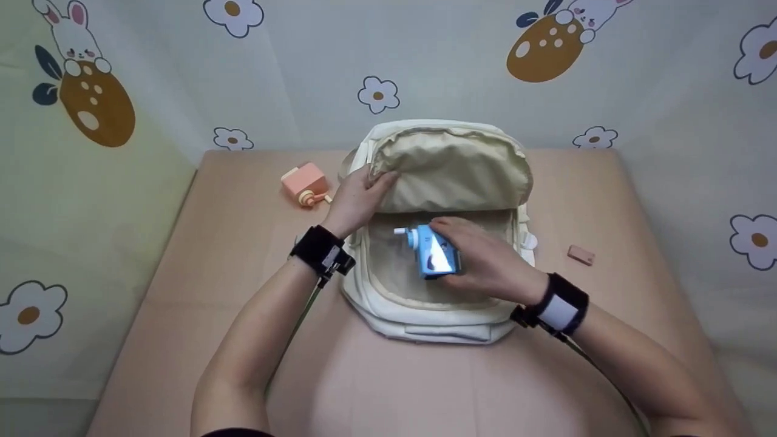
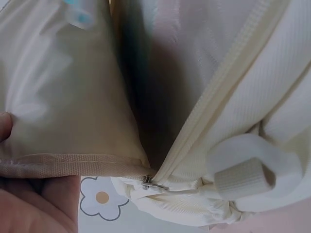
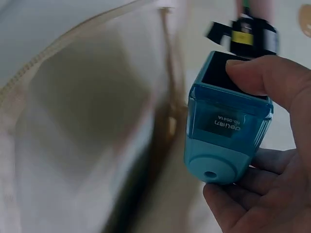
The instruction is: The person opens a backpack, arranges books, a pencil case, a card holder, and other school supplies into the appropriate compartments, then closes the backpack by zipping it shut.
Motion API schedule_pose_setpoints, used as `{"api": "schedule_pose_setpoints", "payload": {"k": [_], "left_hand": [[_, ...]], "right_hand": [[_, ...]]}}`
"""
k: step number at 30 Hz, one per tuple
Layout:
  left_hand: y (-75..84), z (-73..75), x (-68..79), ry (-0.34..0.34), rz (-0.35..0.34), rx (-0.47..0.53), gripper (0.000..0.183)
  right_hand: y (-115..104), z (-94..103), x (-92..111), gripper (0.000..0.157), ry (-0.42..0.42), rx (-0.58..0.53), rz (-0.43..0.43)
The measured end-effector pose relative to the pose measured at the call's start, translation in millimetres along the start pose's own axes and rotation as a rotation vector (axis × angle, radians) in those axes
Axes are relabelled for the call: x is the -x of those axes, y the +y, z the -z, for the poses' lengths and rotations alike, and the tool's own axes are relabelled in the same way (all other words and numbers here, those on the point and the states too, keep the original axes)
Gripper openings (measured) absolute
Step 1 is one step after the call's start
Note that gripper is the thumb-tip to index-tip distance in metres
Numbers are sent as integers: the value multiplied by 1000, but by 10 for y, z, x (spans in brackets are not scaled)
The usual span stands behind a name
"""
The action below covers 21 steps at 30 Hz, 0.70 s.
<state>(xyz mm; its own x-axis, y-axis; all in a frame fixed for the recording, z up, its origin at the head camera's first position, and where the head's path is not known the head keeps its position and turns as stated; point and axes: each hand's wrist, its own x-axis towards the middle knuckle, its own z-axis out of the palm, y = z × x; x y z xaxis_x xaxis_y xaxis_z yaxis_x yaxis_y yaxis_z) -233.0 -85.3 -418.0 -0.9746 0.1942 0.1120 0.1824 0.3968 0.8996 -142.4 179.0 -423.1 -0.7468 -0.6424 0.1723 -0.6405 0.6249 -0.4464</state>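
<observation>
A cream backpack lies with its zipped front flap folded up. My left hand pinches the flap's left edge between thumb and fingers; the left wrist view shows the taped seam and the zipper beside it. Above the uncovered compartment, my right hand holds a blue crank pencil sharpener, its white crank pointing left. In the right wrist view the thumb presses the sharpener's dark base and the fingers support its other side. The compartment's depth is shadowed.
On the table, a pink crank pencil sharpener lies left of the backpack. A small pink block lies to its right. Patterned fabric hangs behind and at both sides. A cable runs from each wrist camera along the forearm.
</observation>
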Motion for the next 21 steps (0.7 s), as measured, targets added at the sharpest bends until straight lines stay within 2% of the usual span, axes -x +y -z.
{"api": "schedule_pose_setpoints", "payload": {"k": [5,9,15,21], "left_hand": [[-8,-4,3,-8,-15,-5,40],[-6,0,2,-1,-2,-18,41],[6,17,-10,1,5,-30,44],[28,33,-13,5,24,-48,43]], "right_hand": [[42,-189,-305,93,-62,43,-4],[40,-282,-449,90,-82,91,11],[14,-345,-524,89,-111,181,5],[8,-368,-469,84,-115,249,-20]]}}
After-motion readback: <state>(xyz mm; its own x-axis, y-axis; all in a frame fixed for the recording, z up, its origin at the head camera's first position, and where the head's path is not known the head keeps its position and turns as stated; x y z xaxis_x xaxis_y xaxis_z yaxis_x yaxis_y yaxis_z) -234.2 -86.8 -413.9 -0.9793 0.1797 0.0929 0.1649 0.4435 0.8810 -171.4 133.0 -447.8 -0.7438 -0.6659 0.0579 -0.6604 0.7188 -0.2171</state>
